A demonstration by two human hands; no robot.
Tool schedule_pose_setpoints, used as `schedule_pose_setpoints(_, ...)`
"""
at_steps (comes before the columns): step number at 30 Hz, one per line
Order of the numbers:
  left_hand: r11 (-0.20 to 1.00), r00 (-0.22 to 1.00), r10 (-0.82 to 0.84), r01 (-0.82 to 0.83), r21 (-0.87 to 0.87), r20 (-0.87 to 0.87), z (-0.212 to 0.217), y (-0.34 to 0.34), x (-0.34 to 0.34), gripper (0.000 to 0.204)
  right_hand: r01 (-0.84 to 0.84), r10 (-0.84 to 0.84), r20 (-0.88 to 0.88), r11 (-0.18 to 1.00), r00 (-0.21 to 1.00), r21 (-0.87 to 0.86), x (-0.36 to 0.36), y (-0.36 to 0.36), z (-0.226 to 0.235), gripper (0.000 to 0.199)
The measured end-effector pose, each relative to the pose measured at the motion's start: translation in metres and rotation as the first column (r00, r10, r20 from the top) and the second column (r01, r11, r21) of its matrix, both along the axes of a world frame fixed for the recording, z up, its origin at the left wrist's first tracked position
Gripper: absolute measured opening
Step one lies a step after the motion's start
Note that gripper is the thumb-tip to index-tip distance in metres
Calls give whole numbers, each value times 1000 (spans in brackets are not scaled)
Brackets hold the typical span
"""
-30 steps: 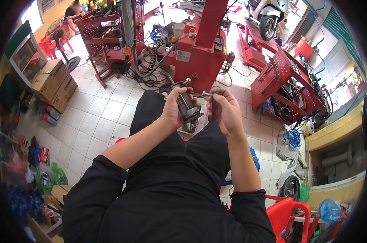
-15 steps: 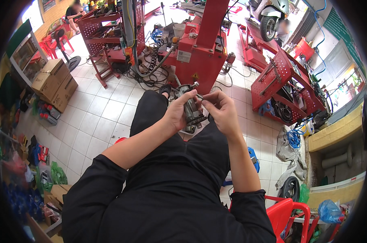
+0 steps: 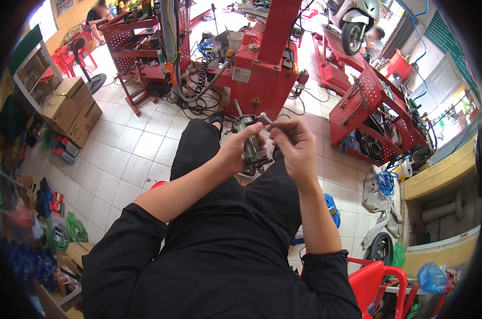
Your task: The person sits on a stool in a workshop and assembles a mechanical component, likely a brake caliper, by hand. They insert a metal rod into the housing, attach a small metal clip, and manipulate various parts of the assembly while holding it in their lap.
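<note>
Clasping metal cylinder assembly (image 3: 250, 139) at frame centre with left hand (image 3: 234, 149) curled around, pinching 1 small metal piece (image 3: 265, 118) beside its upper end with right hand (image 3: 296, 144), probably mid fit-or-removal, calling next for steady left grip and careful right-side alignment.

1 head-worn fisheye view faces down, near the left hand (image 3: 234, 150) and right hand (image 3: 297, 146).
</note>
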State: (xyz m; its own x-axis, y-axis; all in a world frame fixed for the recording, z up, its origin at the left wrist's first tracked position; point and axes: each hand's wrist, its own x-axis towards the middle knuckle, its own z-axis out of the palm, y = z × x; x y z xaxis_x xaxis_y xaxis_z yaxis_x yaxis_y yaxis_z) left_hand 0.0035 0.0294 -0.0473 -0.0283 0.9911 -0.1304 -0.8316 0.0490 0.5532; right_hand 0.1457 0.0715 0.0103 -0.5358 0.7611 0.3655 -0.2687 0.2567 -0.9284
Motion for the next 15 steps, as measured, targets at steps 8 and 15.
schedule_pose_setpoints(8, 999, 995, 37, -38, 4, 92, 7, -5, 3, 28, 73, -142, 335, 975, 932, 209, 0, -3, 5, 9)
schedule_pose_setpoints(15, 1000, 999, -17, 17, -2, -44, -7, 0, 0, 26, 73, -69, -45, 993, 997, 94, 0, -3, 4, 6)
